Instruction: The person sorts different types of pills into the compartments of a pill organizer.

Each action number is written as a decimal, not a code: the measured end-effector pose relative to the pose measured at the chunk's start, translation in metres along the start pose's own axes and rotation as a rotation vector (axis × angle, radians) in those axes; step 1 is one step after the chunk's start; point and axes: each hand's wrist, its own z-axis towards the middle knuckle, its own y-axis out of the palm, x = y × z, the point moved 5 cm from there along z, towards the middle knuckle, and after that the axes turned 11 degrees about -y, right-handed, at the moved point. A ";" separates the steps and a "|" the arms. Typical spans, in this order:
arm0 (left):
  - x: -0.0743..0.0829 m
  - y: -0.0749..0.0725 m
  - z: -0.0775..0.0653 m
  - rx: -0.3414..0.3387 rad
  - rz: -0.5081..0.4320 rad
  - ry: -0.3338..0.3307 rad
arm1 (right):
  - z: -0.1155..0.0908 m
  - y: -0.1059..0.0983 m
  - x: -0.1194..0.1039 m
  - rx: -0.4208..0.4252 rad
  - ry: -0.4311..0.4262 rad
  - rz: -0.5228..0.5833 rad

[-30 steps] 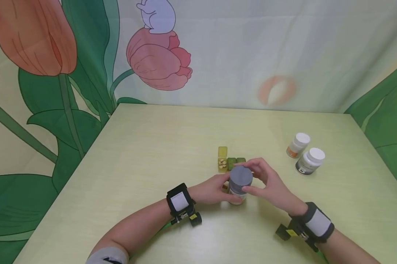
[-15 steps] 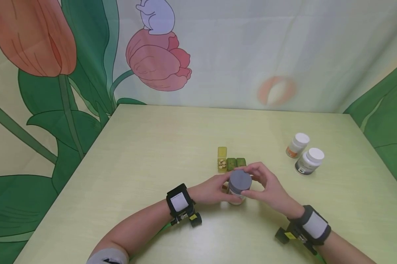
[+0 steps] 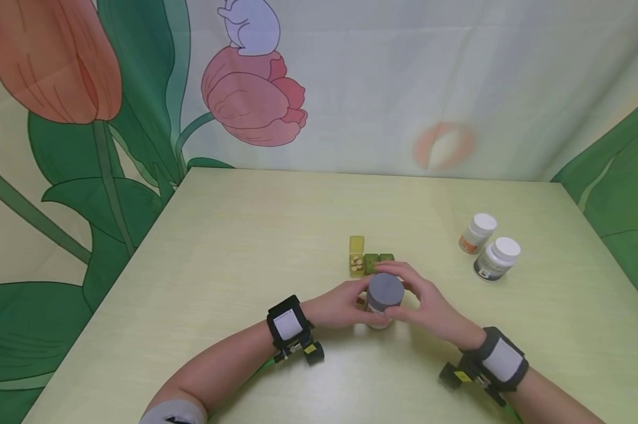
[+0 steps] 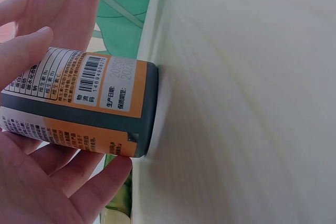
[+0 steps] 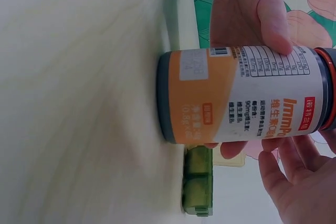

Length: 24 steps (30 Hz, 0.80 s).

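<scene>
A vitamin bottle (image 5: 252,95) with an orange and white label and a grey screw cap (image 3: 385,288) stands upright. Its base is right at the tabletop. My left hand (image 3: 340,306) grips the bottle's body from the left, thumb in front and fingers round behind. From the right, my right hand (image 3: 430,303) holds the cap between thumb and index finger. An orange ring shows just under the cap in the right wrist view. Directly behind the hands sits a pill organizer (image 3: 372,263), partly hidden. Its yellow compartment is open, with several pale tablets inside; the green compartments have closed lids.
Two white-capped bottles stand at the right: a small one with an orange band (image 3: 478,234) and a wider one with a dark band (image 3: 497,259). The pale wooden table (image 3: 244,235) ends at a printed curtain (image 3: 377,88) at the back.
My right hand has come down slightly with the cap, which sits lower over the bottle. Its fingers have shifted round the cap's edge. My left hand has stayed in place.
</scene>
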 end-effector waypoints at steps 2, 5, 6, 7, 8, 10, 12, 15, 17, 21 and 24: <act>-0.001 0.000 0.000 -0.001 0.000 -0.003 | -0.001 0.000 -0.001 -0.005 -0.015 -0.007; -0.001 0.000 0.000 -0.002 0.008 -0.009 | -0.004 -0.003 -0.005 0.003 -0.051 -0.025; -0.001 0.000 0.001 -0.001 0.009 -0.009 | -0.005 -0.005 -0.007 0.007 -0.065 -0.029; -0.001 0.000 0.001 0.000 0.011 -0.009 | -0.006 -0.006 -0.008 0.013 -0.077 -0.031; 0.000 0.000 0.001 0.002 0.015 -0.008 | -0.007 -0.007 -0.009 0.019 -0.087 -0.034; 0.000 -0.001 0.001 0.006 0.022 -0.006 | -0.011 -0.010 -0.011 0.035 -0.099 -0.038; 0.001 -0.002 0.001 0.010 0.029 -0.008 | -0.013 -0.012 -0.011 0.053 -0.100 -0.042; 0.001 -0.002 0.001 0.015 0.037 -0.010 | -0.015 -0.015 -0.009 0.087 -0.082 -0.056; 0.001 -0.002 0.000 0.015 0.034 -0.012 | -0.014 -0.016 -0.008 0.108 -0.062 -0.065; 0.001 -0.001 0.000 0.015 0.024 -0.010 | -0.010 -0.016 -0.004 0.136 -0.026 -0.081; 0.001 0.000 0.000 0.013 0.012 -0.007 | -0.004 -0.013 -0.003 0.128 -0.022 -0.092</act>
